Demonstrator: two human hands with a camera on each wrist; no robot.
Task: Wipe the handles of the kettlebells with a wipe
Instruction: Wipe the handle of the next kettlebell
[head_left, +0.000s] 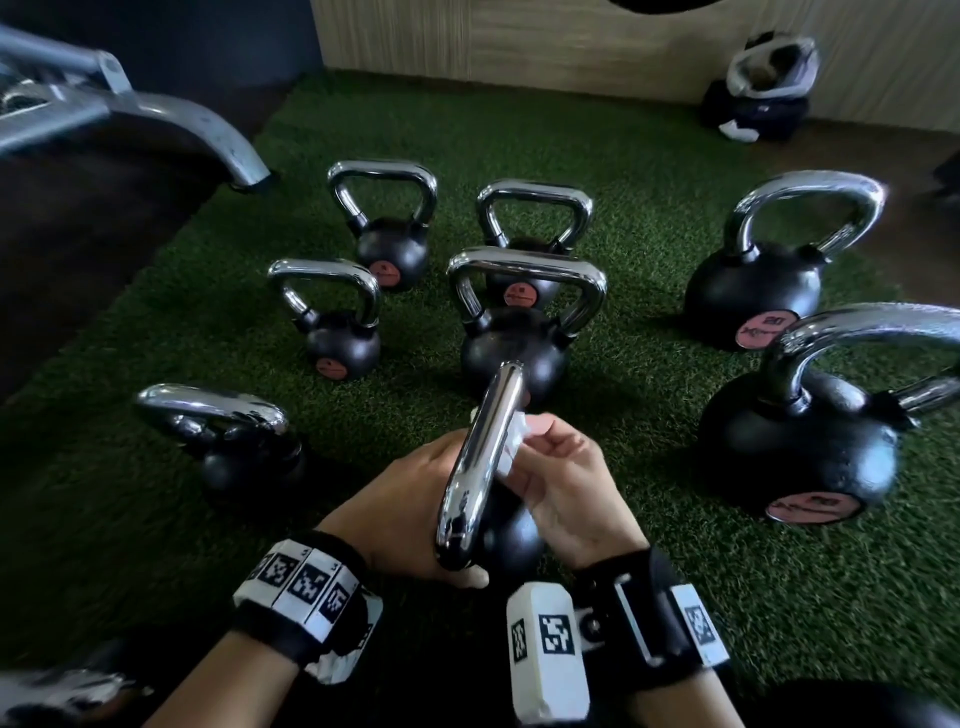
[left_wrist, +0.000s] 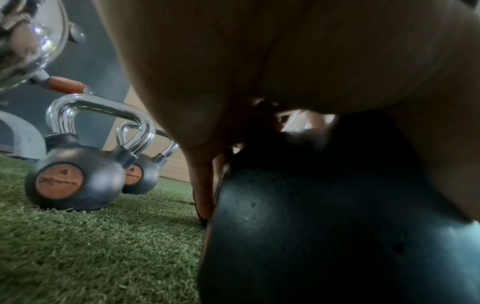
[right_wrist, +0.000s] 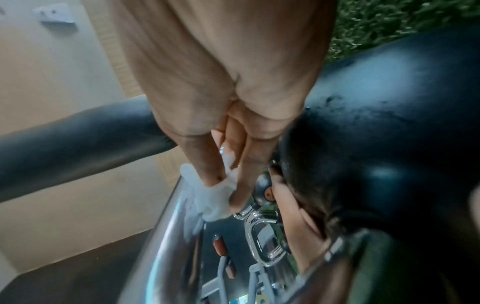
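The kettlebell nearest me has a chrome handle (head_left: 483, 457) and a black ball (head_left: 511, 535), and stands tilted on the green turf. My left hand (head_left: 410, 499) grips it from the left, thumb under the near end of the handle. The left wrist view shows the palm against the ball (left_wrist: 324, 226) and the fingers (left_wrist: 202, 185) reaching down beside it. My right hand (head_left: 545, 447) pinches a crumpled white wipe (head_left: 511, 441) against the right side of the handle. In the right wrist view the wipe (right_wrist: 213, 197) is squeezed between thumb and fingers on the chrome bar (right_wrist: 168, 236).
Several more chrome-handled kettlebells stand on the turf (head_left: 649, 389): small ones (head_left: 384, 223) (head_left: 332, 317) ahead, a mid-sized one (head_left: 519, 322) just beyond my hands, large ones (head_left: 769, 270) (head_left: 831, 415) at right. A grey machine frame (head_left: 156, 119) is far left; a bag (head_left: 763, 88) lies by the wall.
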